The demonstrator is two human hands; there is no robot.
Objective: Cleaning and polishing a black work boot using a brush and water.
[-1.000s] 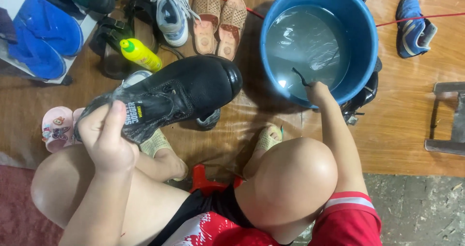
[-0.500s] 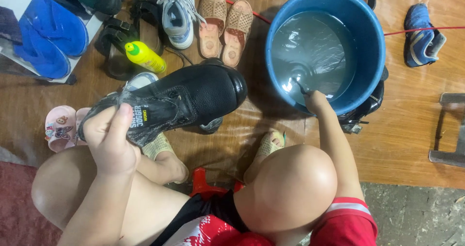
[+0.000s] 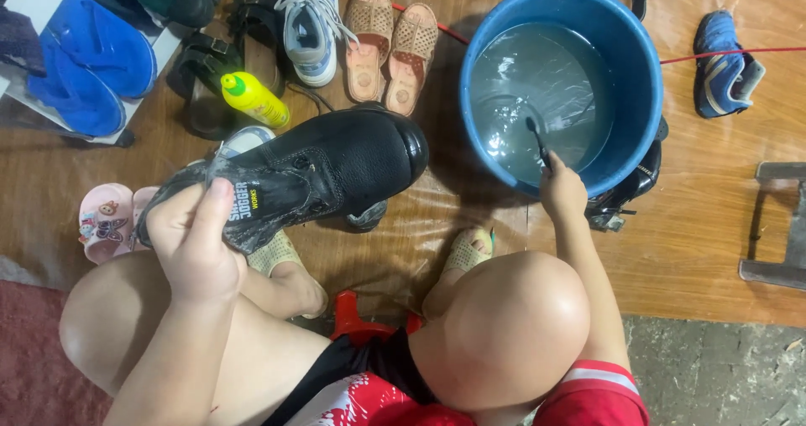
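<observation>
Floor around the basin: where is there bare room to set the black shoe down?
Bare floor lies right of the basin, between the blue shoe and the metal frame. A smaller patch sits between the black shoe and the basin. The top left is crowded with sandals, a sneaker and a yellow bottle.

In our left hand [image 3: 195, 245] we hold a black shoe [image 3: 323, 170] of pebbled leather, glossy on the toe cap and wet-looking at the collar. Our right hand [image 3: 561, 193] grips a thin dark brush [image 3: 537, 141], seemingly plastic, dipped in the smooth blue plastic basin [image 3: 625, 65] just beyond it, whose water shines. Beyond our left hand lies a glossy yellow plastic bottle [image 3: 253, 99], and farther off a pair of perforated tan sandals [image 3: 390, 48], matt and rubbery. Under everything we see a wood-grain floor sheet [image 3: 714, 208] with a slick sheen.
</observation>
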